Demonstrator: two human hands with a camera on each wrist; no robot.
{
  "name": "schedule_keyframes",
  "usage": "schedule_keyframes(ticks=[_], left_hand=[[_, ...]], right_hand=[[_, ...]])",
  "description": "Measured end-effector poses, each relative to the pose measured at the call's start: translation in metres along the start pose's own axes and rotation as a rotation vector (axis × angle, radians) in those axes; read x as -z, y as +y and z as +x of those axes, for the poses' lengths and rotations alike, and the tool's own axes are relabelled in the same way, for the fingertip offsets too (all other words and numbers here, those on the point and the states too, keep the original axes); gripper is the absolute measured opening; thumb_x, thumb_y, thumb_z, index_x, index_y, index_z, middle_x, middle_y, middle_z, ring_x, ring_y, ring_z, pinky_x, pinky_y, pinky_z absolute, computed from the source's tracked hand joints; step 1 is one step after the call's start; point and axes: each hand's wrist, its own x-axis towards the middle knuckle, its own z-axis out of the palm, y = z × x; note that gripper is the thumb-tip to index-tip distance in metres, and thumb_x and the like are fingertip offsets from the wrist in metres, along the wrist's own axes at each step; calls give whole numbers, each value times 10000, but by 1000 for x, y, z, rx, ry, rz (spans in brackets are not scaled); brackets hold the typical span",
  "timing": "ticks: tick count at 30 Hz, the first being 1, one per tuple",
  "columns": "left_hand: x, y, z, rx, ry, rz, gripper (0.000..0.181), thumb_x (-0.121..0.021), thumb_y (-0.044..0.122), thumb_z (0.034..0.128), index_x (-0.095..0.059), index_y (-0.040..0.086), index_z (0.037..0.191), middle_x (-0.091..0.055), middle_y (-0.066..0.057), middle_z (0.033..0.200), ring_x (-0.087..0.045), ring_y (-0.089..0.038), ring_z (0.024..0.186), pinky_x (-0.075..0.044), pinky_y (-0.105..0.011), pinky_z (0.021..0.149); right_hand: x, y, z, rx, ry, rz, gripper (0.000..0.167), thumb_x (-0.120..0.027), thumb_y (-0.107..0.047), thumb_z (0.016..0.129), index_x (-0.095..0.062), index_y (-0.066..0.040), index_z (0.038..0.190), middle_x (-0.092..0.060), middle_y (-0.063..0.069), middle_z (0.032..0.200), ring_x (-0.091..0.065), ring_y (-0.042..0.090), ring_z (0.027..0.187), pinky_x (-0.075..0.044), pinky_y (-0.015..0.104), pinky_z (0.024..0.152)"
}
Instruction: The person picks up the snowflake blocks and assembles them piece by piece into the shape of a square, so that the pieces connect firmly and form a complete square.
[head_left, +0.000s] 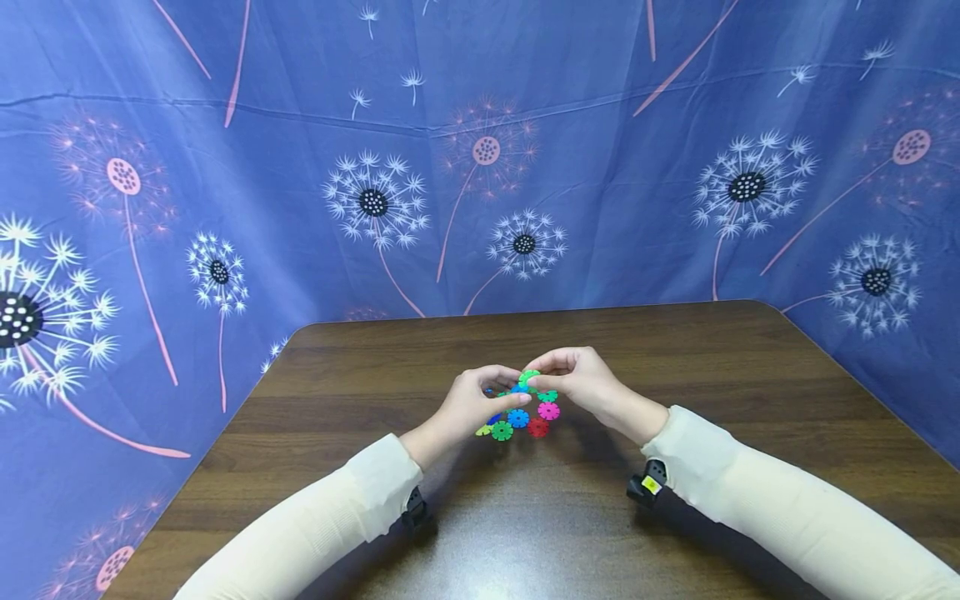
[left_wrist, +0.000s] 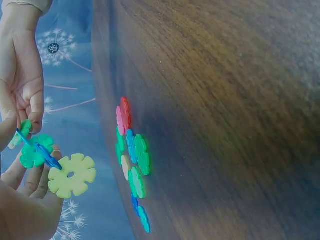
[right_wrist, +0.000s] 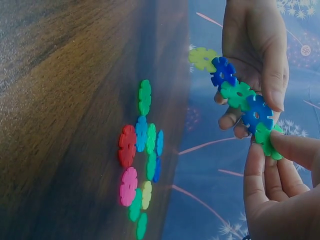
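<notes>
A short chain of notched plastic flower discs hangs between my two hands, above the table. My left hand (head_left: 471, 400) holds it near a blue disc (right_wrist: 257, 115), thumb in front and fingers behind. From there a green disc (right_wrist: 238, 96), a dark blue disc (right_wrist: 223, 73) and a yellow disc (right_wrist: 202, 59) run outward, slotted edge to edge. At the other end, my right hand (head_left: 588, 383) pinches a light green disc (right_wrist: 270, 142) between thumb and fingertips. This disc meets the blue one's edge; how deep it sits in the slot I cannot tell.
Several loose discs lie on the brown table (head_left: 675, 350) below the hands, among them a red disc (head_left: 537, 427), a pink disc (head_left: 549, 411) and a green disc (head_left: 502, 431). A blue dandelion-print cloth (head_left: 600, 167) hangs behind the table's far edge.
</notes>
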Motion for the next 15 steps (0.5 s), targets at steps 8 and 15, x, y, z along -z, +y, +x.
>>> schedule_keyframes(ticks=[8, 15], left_hand=[[-4, -35, 12, -26, 38, -11, 288, -755, 194, 851, -697, 83, 1110, -721, -127, 1078, -664, -232, 989, -526, -305, 831], [-1, -38, 10, -36, 59, -38, 270, -757, 187, 848, -701, 108, 1100, -729, -86, 1071, -677, -190, 970, -543, -270, 817]], right_hand=[[-3, 0, 2, -8, -15, 7, 244, -753, -159, 847, -724, -15, 1042, -743, 19, 915, -685, 236, 847, -547, 268, 711], [-2, 1, 5, -8, -37, -27, 257, -760, -170, 842, -724, -22, 1049, -742, 39, 932, -674, 172, 836, -545, 266, 747]])
